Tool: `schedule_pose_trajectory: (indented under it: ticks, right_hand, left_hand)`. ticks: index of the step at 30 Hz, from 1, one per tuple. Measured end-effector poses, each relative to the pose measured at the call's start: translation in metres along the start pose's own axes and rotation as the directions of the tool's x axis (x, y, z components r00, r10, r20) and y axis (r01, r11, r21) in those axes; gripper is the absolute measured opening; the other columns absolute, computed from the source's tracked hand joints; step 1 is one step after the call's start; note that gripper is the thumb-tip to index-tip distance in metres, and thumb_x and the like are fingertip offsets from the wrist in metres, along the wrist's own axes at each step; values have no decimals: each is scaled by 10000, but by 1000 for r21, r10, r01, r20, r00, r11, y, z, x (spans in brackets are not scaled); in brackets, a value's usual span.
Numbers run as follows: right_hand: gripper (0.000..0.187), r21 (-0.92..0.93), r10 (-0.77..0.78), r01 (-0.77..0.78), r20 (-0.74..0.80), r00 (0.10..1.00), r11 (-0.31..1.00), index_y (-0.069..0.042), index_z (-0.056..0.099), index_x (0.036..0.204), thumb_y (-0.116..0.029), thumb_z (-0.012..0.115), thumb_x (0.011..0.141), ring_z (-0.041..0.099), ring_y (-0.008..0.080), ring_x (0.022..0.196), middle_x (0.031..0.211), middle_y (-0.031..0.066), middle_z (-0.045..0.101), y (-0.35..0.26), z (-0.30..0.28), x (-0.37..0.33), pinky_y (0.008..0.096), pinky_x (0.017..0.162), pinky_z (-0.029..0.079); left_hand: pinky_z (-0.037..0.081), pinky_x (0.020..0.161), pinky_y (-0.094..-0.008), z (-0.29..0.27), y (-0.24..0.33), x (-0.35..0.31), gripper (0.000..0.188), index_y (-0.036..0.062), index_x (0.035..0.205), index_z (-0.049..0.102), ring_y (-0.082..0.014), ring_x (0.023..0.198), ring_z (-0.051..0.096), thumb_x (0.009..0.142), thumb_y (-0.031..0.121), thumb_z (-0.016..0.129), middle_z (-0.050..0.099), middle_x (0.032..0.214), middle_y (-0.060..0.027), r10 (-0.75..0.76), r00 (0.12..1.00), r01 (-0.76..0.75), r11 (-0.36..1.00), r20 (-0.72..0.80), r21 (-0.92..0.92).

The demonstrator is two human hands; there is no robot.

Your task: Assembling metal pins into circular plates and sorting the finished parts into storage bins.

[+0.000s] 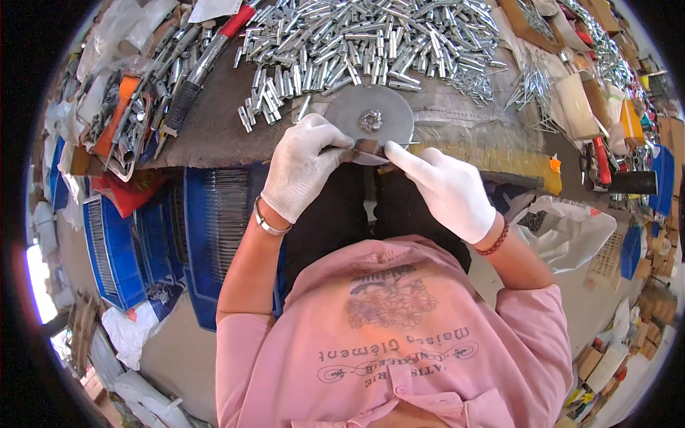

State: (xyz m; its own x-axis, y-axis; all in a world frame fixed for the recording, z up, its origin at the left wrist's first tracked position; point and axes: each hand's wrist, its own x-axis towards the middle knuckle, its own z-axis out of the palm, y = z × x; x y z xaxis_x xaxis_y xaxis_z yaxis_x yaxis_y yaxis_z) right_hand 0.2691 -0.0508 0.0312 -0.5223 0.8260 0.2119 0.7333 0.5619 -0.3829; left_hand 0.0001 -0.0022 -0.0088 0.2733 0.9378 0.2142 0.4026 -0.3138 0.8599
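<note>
Both of my hands wear white gloves and meet at the near rim of a round grey disc (342,114). Thumb and fingers of my left hand (305,167) pinch a small brown block (367,148) by its left end. My right hand (448,191) comes from the other side, its index finger reaching to the block's right end. A thin metal pin (409,143) sticks out past that finger and appears held in the right hand; its thumb is hidden. Small shiny metal pieces (371,120) lie at the disc's middle.
A large heap of metal sleeves (371,43) covers the back of the bench. Tools, including an orange-handled one (118,110), crowd the left. Thin pins (534,89) and a cardboard box (531,25) lie at right. Blue bins (214,235) of rods stand below the bench at left.
</note>
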Motion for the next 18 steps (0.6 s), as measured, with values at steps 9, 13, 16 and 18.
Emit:
schedule_pose_trajectory:
  ticks: [9,13,16,18]
  right_hand:
    - [400,-12,88,-89,-99,991,996,-107,734,1301,-64,745,904,672,358,954,1008,129,649,24,-9,36,438,839,547]
    - [146,-67,14,-26,-165,986,997,-96,708,944,-152,805,851,676,325,891,935,95,644,4,2,25,444,773,551]
    - [129,51,226,-227,14,974,973,-77,693,925,-144,787,866,691,338,809,867,109,665,-6,14,14,452,729,559]
    - [122,301,270,-296,124,955,907,-50,717,984,-129,755,900,710,290,733,837,134,704,-11,15,10,406,688,560]
  left_hand:
    - [549,794,-394,-2,3,-1,125,37,912,805,-309,871,687,793,22,840,687,886,-118,40,999,-40,999,0,4]
    - [547,782,-389,-1,0,-4,138,38,921,812,-298,870,691,789,19,846,693,900,-117,55,998,-54,998,-23,42]
    - [548,782,-395,1,-2,-8,165,43,948,816,-299,865,691,788,24,851,697,911,-118,64,996,-65,998,-60,-15]
    - [549,776,-389,7,3,-14,195,48,977,816,-299,851,689,787,18,850,697,908,-118,102,981,-85,991,-162,106]
